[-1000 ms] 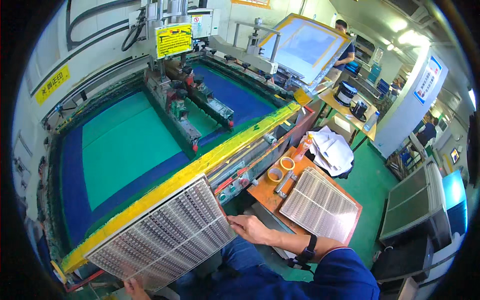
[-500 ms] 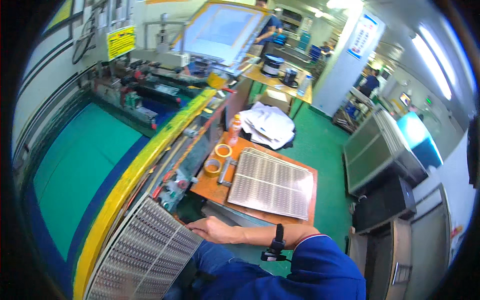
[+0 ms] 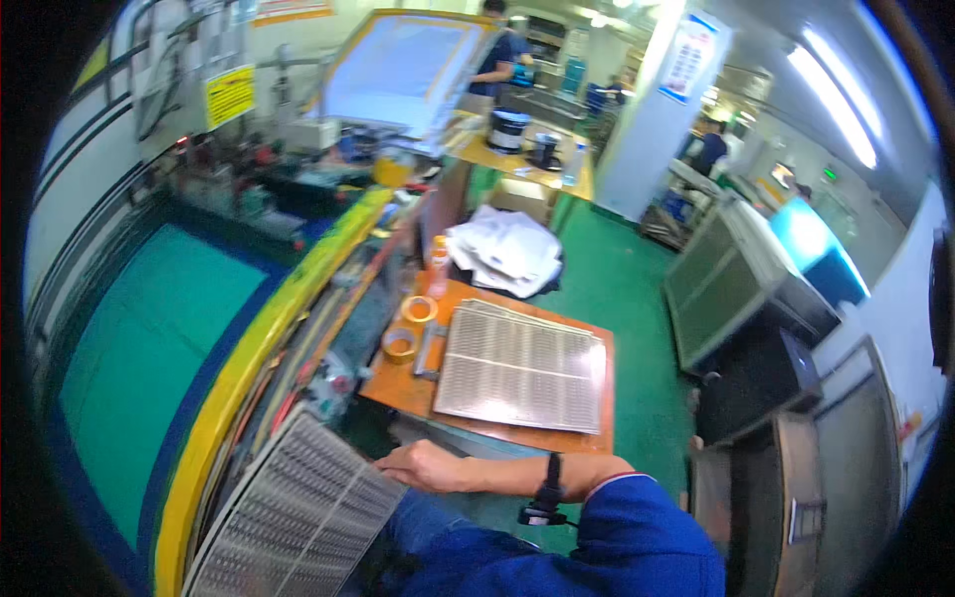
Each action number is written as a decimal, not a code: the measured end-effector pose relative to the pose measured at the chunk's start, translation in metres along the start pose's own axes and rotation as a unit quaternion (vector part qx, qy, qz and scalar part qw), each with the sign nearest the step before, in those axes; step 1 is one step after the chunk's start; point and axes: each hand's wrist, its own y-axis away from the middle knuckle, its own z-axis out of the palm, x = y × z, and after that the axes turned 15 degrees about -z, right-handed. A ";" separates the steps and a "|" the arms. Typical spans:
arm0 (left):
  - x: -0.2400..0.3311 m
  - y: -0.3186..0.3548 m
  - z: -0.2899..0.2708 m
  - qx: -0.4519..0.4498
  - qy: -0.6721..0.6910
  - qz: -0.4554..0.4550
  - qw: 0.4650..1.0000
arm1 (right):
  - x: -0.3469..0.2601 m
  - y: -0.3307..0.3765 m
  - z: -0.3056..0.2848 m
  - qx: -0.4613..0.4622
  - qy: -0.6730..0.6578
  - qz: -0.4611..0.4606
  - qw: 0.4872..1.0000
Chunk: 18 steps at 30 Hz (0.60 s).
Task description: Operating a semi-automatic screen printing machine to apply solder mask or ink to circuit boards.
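The perforated metal sheet (image 3: 288, 517) lies tilted at the lower left, beside the yellow edge of the green press bed (image 3: 149, 358), and I see my right hand (image 3: 423, 466) closed over its upper right corner. My left hand is out of view. On the near edge of the orange desk (image 3: 398, 388) rests a stack of similar sheets (image 3: 522, 366), with two tape rolls (image 3: 408, 328) at its left side.

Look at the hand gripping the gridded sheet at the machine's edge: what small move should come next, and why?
Probably carry the sheet across to the stack on the orange table. The right hand grips the sheet's upper corner, the sheet overhangs the yellow rail, and matching gridded sheets already lie squared on that table beside the tape rolls. The left hand is out of view.
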 end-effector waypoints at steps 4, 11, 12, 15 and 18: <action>-0.097 -0.035 -0.037 0.168 -0.011 -0.019 0.985 | 0.016 0.014 0.013 -0.036 0.048 -0.007 0.998; -0.061 0.011 -0.006 0.016 0.023 0.033 0.999 | 0.013 0.008 -0.002 -0.058 0.015 0.003 0.998; -0.058 0.015 -0.011 0.002 0.022 0.042 0.999 | 0.015 0.010 0.001 -0.067 0.003 0.012 0.998; -0.046 0.019 -0.021 0.006 -0.014 0.023 1.000 | 0.011 0.009 0.004 -0.028 -0.033 0.033 0.999; 0.022 0.003 0.011 -0.004 -0.130 0.017 0.991 | 0.022 0.010 -0.026 0.020 0.209 -0.199 0.957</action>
